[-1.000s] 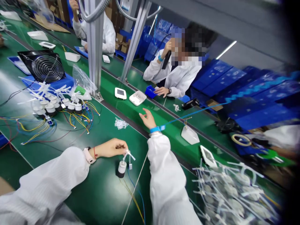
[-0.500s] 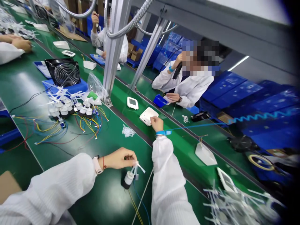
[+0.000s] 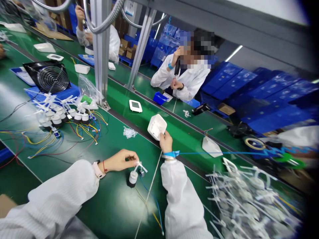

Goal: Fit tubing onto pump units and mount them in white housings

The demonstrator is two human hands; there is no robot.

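Note:
My left hand (image 3: 121, 160) pinches the white tubing of a small pump-like cylinder (image 3: 133, 178), white above and black below. The cylinder hangs upright close over the green table, with blue and yellow wires trailing toward me. A small blue-and-silver part (image 3: 142, 173) dangles beside its tubing. Farther forward, my right hand (image 3: 166, 142) grips a white plastic housing (image 3: 157, 126) by its near edge, tilted so that its hollow inside faces me. A blue wrist strap (image 3: 170, 154) with a cord circles my right wrist.
Similar pumps (image 3: 57, 118) with tangled wires lie left; a larger pile (image 3: 246, 199) sits right. Small clear rings (image 3: 130, 132) lie near the belt (image 3: 117, 99), which carries a white-framed display (image 3: 135, 106). A black fan (image 3: 53, 78) and metal post (image 3: 99, 53) stand beyond. A co-worker (image 3: 186, 73) sits opposite.
My right hand has picked up the white housing from the belt and tipped its hollow side toward me. My left hand still holds the pump by its tubing. The whole view has shifted.

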